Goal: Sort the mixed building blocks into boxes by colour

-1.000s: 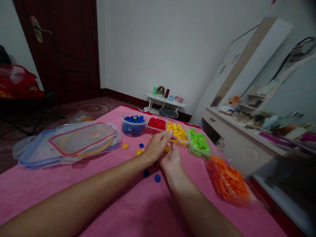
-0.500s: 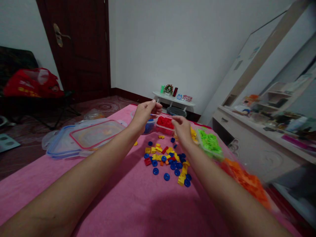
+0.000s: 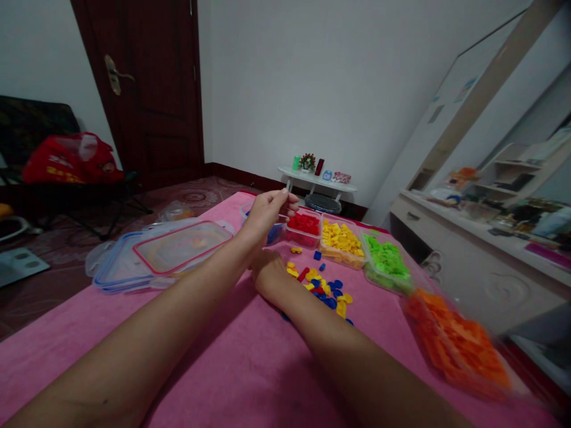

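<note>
My left hand (image 3: 267, 211) is raised above the round tub of blue pieces (image 3: 275, 233), fingertips pinched together; whatever they hold is too small to make out. My right hand (image 3: 269, 276) rests low on the pink cloth (image 3: 250, 368) at the left edge of a pile of loose yellow, blue and red pieces (image 3: 322, 288). Its fingers are hidden behind my left forearm. Behind the pile stand clear boxes in a row: red pieces (image 3: 304, 228), yellow pieces (image 3: 341, 241), green pieces (image 3: 387, 263) and orange pieces (image 3: 457, 348).
A stack of clear lids (image 3: 163, 252) lies on the cloth at the left. A white dresser (image 3: 450, 238) stands close on the right, a small white side table (image 3: 317, 178) behind, a dark door (image 3: 151, 89) at the back left and a red bag (image 3: 66, 157) on a chair.
My right hand dropped from in front of the red box down to the left of the loose pile, under my left forearm. My left hand stayed raised. The view shifted slightly.
</note>
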Available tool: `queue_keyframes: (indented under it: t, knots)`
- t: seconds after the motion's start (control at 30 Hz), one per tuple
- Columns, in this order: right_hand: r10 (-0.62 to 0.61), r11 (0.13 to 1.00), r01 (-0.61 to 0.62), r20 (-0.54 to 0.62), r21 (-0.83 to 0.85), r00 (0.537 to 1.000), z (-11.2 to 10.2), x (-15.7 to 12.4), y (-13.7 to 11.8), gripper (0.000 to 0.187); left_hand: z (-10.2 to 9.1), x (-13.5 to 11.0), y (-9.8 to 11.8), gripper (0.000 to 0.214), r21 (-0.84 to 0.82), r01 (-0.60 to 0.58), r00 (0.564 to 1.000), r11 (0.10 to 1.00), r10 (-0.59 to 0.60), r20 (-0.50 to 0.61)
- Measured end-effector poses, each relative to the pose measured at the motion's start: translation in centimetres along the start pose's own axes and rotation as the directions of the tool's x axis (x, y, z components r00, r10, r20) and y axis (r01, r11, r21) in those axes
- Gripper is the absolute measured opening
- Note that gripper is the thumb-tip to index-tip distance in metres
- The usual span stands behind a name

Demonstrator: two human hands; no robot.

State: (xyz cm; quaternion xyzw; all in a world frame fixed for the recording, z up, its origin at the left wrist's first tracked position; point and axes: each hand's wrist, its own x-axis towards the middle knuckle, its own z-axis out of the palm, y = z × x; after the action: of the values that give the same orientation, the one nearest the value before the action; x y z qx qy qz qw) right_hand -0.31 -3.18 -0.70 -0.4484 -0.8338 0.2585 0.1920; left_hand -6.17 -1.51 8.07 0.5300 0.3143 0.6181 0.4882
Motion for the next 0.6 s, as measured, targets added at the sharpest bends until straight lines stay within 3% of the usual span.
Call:
queue_keyframes:
  t: [0.07,0.17,0.27,0.37,0.43,0.5,0.6]
  knots:
    - [0.000,0.995,-0.002,-0.022,-0.096,1.000,-2.1,-1.8,0.3,0.022,0.0,0.0,-0.4,0.032,0.029,0.010,1.000,1.000,-0.011,0.019]
    - [0.007,0.953,-0.066,-0.193,-0.296,0.981,-5.8,-4.3,1.6,0.020,-0.2,0.2,-1.5,0.029,0.144,0.010,0.995,0.990,-0.024,0.101]
    - [0.034,0.968,-0.129,-0.401,-0.214,0.916,-9.0,-6.1,4.7,0.022,-0.8,0.5,-3.1,0.023,0.391,-0.023,0.965,0.920,-0.082,0.249]
    - [0.136,0.987,-0.158,-0.511,0.000,0.848,-10.7,-7.4,8.2,0.023,-1.4,0.7,-5.0,0.015,0.625,-0.157,0.933,0.765,-0.094,0.348]
    - [0.235,0.972,-0.201,-0.505,0.122,0.831,-11.5,-8.2,10.0,0.022,-1.4,0.6,-6.3,0.012,0.694,-0.240,0.928,0.679,-0.049,0.370]
    - [0.314,0.949,-0.260,-0.449,0.180,0.837,-12.4,-8.9,10.9,0.021,-1.0,0.4,-7.8,0.024,0.700,-0.307,0.914,0.645,-0.005,0.406]
    - [0.353,0.936,-0.332,-0.264,0.121,0.898,-14.1,-10.2,11.2,0.013,-0.2,-0.1,-9.9,0.039,0.651,-0.421,0.842,0.631,0.005,0.539]
